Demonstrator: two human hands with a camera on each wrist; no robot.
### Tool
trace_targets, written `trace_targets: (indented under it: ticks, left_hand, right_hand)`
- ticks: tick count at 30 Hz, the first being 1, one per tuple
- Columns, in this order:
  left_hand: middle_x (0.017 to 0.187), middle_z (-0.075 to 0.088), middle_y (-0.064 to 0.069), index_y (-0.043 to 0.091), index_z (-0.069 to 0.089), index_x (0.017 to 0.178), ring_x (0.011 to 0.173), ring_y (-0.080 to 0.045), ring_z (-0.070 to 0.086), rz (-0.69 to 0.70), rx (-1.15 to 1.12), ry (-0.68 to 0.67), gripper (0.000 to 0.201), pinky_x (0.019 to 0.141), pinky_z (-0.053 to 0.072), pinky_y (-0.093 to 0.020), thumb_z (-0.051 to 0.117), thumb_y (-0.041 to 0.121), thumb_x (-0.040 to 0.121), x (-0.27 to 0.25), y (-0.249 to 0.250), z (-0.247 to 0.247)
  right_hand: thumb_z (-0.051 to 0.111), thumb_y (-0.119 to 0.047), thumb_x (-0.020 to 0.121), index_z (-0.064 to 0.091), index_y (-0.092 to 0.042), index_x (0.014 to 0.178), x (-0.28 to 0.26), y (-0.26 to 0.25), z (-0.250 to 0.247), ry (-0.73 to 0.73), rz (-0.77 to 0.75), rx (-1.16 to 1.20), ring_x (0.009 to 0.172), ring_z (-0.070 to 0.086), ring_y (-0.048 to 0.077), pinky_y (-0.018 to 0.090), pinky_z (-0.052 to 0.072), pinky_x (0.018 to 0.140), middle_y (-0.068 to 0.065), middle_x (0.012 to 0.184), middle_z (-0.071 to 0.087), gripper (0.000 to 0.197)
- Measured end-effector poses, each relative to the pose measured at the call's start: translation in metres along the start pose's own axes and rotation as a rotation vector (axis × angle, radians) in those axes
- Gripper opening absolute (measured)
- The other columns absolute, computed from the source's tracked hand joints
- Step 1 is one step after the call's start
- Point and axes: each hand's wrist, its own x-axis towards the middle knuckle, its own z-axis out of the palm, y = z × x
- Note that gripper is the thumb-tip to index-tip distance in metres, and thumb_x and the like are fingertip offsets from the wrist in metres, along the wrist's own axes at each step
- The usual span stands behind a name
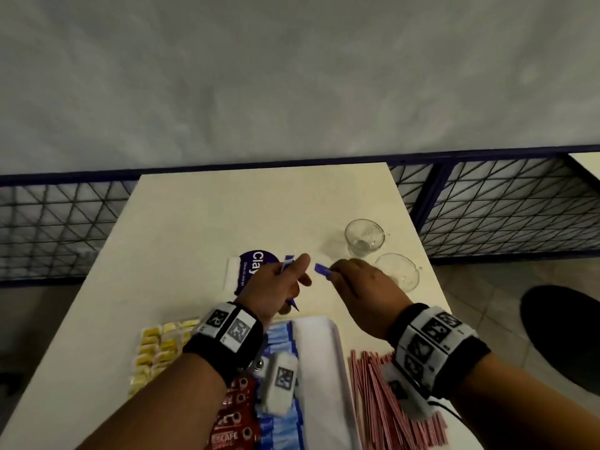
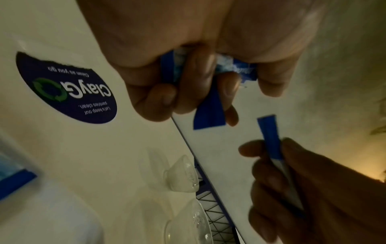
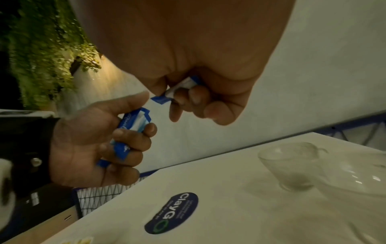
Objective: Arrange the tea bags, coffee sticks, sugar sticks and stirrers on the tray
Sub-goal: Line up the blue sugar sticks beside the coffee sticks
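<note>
Nearest, the tray (image 1: pixel 319 368) carries blue sugar sticks (image 1: pixel 281 427). Beyond the tray, left hand (image 1: pixel 276 285) clutches a small bundle (image 3: pixel 133 128) while right hand (image 1: pixel 360 287) pinches one stick (image 1: pixel 322 271), likely gathering them for neat laying.

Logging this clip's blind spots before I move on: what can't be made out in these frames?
- Count of blue sugar sticks in the left hand: curled fingers cover them, every view.
- Right hand stick: lower end buried in the grip.
- Tray: near part cut by the head view's bottom edge, left side under the forearm.
- Stick lettering: blurred.
</note>
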Motion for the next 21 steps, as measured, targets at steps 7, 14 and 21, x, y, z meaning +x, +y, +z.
trace_targets:
  ticks: [7,14,21]
  left_hand:
    - [0.051,0.043,0.006,0.019,0.069,0.065,0.055,-0.019,0.036,0.196,0.179,0.145,0.024,0.061,0.034,-0.033,0.065,0.02,0.089,-0.054,-0.01,-0.058]
    - [0.046,0.032,0.006,0.005,0.07,0.086,0.051,-0.017,0.027,0.294,0.204,0.285,0.019,0.057,0.027,-0.031,0.061,0.02,0.092,-0.106,-0.021,-0.117]
    - [0.044,0.045,0.012,0.02,0.07,0.076,0.05,-0.011,0.038,0.282,0.191,0.305,0.017,0.059,0.035,-0.03,0.062,0.025,0.091,-0.138,-0.029,-0.139]
  right_hand:
    - [0.043,-0.034,0.099,0.06,-0.018,0.111,0.006,-0.064,0.024,-0.075,-0.148,-0.021,0.08,0.051,0.019,0.025,0.035,0.07,-0.006,0.089,0.044,0.026]
    - [0.05,-0.029,0.096,0.06,-0.023,0.097,-0.013,-0.114,0.041,-0.032,0.072,0.377,0.068,0.058,0.014,0.035,0.049,0.07,-0.008,0.084,0.065,0.012]
    - [0.054,-0.022,0.095,0.062,-0.02,0.081,-0.028,-0.149,0.056,-0.04,0.156,0.457,0.05,0.051,-0.002,0.018,0.043,0.057,-0.016,0.059,0.064,0.016]
